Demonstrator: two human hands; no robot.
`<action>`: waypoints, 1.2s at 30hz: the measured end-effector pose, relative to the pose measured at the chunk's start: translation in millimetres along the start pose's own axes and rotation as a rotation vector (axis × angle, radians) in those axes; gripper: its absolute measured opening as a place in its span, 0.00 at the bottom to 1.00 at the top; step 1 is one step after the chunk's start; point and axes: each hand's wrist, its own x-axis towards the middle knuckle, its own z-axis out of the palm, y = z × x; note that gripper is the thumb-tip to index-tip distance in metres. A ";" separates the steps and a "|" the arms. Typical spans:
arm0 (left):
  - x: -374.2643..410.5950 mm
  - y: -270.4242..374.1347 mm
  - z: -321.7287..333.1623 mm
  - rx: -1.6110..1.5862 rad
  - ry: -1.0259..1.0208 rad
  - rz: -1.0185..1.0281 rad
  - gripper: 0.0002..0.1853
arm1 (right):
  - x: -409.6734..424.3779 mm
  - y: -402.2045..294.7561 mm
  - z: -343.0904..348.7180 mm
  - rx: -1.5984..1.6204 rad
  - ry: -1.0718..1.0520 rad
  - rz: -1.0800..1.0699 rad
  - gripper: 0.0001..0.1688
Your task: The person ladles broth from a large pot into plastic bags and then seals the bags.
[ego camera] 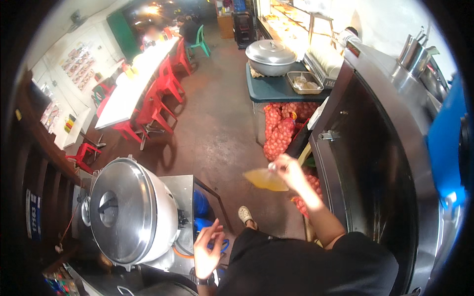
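My right hand [289,171] pinches the gathered neck of a clear plastic bag of yellowish liquid [267,180], which hangs over the floor to the left of my wrist. Mesh sacks of red onions [280,138] lie beyond that hand, under a dark green table [261,88]. My left hand [208,247] is raised low in the view with fingers apart and nothing in it; a watch [201,277] is on its wrist. Left of it, a large pot with a shiny metal lid [124,212] stands on a metal stand [166,261].
A lidded aluminium pot [271,55], a metal tray of small bags [305,83] and a plate rack [321,68] occupy the green table. A dark-panelled steel cabinet [370,148] borders my right. Red plastic chairs [153,105] line a long white table [126,105], where people sit at the far end.
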 end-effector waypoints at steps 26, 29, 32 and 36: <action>453.1 -74.3 81.8 -0.012 -0.063 -0.392 0.19 | 548.4 487.4 -227.4 -0.619 0.639 0.487 0.12; 459.5 -86.8 100.2 -0.304 -0.113 -0.620 0.20 | 578.5 569.8 -248.8 -0.518 0.596 0.547 0.09; 460.6 -96.2 109.9 -0.242 -0.088 -0.713 0.22 | 594.9 628.0 -259.2 -0.051 0.678 0.722 0.11; 448.0 -89.2 122.6 -0.401 -0.006 -0.882 0.25 | 603.4 654.5 -227.8 0.073 0.811 0.862 0.21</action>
